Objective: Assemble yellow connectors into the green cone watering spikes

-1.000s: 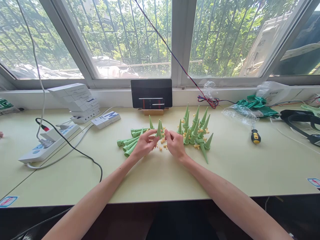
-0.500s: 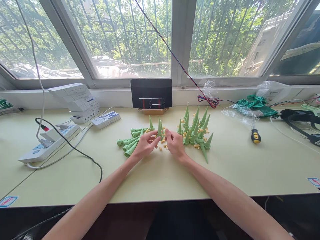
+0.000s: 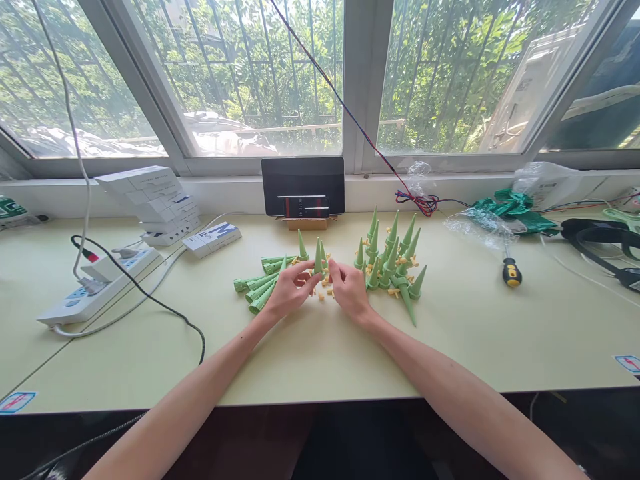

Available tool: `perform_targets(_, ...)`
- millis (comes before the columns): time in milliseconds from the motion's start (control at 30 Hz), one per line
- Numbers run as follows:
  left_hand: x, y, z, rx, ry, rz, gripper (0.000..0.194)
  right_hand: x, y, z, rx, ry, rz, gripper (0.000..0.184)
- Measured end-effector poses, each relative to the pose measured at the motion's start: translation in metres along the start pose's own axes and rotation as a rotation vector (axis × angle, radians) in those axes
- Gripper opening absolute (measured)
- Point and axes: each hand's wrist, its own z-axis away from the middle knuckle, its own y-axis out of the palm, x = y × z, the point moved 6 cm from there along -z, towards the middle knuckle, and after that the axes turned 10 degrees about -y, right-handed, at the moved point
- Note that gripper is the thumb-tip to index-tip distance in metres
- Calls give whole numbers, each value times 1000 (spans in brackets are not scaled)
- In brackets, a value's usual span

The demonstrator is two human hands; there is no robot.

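While L hand (image 3: 289, 292) pinches a green tapered plastic spike (image 3: 318, 257), R hand (image 3: 351, 288) sits beside it, hold unclear; prob. fitting step, next needs steady alignment.

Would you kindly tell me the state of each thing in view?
Left hand, holding an upright green cone
Right hand, fingers curled, contents unclear
Right cones, mostly upright, one tipped
Left cones, mostly lying
Yellow pieces, scattered
Phone, lit
Power strip, plugs inserted
Screwdriver, lying down
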Motion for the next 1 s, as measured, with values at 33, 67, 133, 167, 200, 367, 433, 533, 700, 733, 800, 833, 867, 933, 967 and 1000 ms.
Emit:
perform_targets(33, 0, 0, 0, 1, 11, -2, 40, 0, 0, 0, 2, 12, -10, 57)
perform_targets(67, -1, 0, 0, 3, 22, -4, 39, 0, 0, 0, 5, 23, -20, 57)
perform_targets(133, -1, 1, 0, 7, 42, -6, 38, -1, 1, 1, 6, 51, -39, 57)
perform_targets(167, -1, 1, 0, 9, 49, -5, 37, -1, 1, 1, 7, 66, -46, 58)
perform_targets(200, -1, 1, 0, 9, 55, -4, 36, -2, 1, 1, 9, 82, -53, 58)
perform_targets(367, -2, 2, 1, 14, 72, -14, 35, -4, 2, 2, 22, 135, -74, 57)
perform_targets(433, -3, 2, 1, 16, 76, -29, 36, -4, 2, 2, 29, 145, -77, 57)
perform_targets(533, -4, 2, 2, 12, 66, -42, 37, -4, 4, 3, 45, 143, -67, 58)
perform_targets(700, -4, 0, 2, -22, 11, -45, 38, -3, 5, 2, 65, 90, -15, 61)
perform_targets(733, -4, 0, 2, -29, 6, -43, 37, -4, 5, 2, 68, 78, -10, 62)
perform_targets(800, -3, 0, 2, -43, 5, -43, 36, -3, 6, 1, 73, 55, -5, 61)
perform_targets(833, -2, 0, 2, -49, 7, -44, 35, -3, 6, 1, 78, 46, -4, 60)
perform_targets(867, -2, 0, 2, -59, 7, -44, 35, -2, 6, 1, 82, 40, -4, 58)
perform_targets(933, 0, -2, 1, -89, -8, -39, 35, -1, 6, 1, 89, 38, -13, 53)
perform_targets(967, 1, -3, 1, -105, -24, -33, 36, -1, 6, 1, 89, 40, -21, 49)
perform_targets(1000, 1, -5, 0, -119, -42, -25, 37, 0, 6, 2, 87, 40, -28, 45)
